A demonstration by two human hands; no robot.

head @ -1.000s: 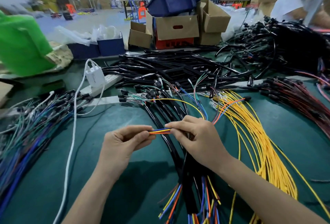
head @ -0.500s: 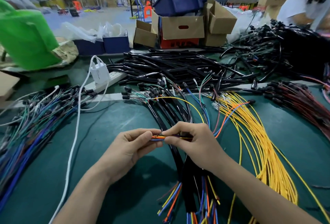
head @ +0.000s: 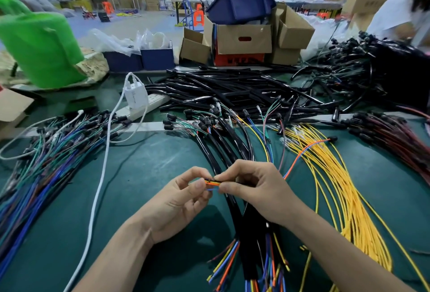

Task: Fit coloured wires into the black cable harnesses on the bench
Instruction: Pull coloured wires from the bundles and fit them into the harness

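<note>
Nearest me, loose orange, blue and yellow ends poke out of the black harnesses (head: 250, 252), which run up the middle of the green bench (head: 151, 157). Just past those ends both hands work above the harnesses. The left hand (head: 176, 201) pinches a small bunch of coloured wires (head: 213, 183) between thumb and fingers. The right hand (head: 256, 189) pinches the same bunch from the other side, fingertips almost meeting the left's. Whether a sleeve mouth sits inside that right-hand grip I cannot tell.

An orange wire (head: 300, 155) trails off to the right of the harnesses. I'd judge these wires light, limp and slick-skinned, and quick to kink. They want a firm pinch close to the tips so they stay level for feeding. The sleeving looks soft and floppy, best held right at its opening.

Right of the harnesses lies a sheaf of yellow wires (head: 337, 187); left of them are a white cable (head: 97, 189) and a heap of blue and green wires (head: 39, 170). Behind the harnesses are black tubing (head: 232, 91), then cardboard boxes (head: 244, 38).
</note>
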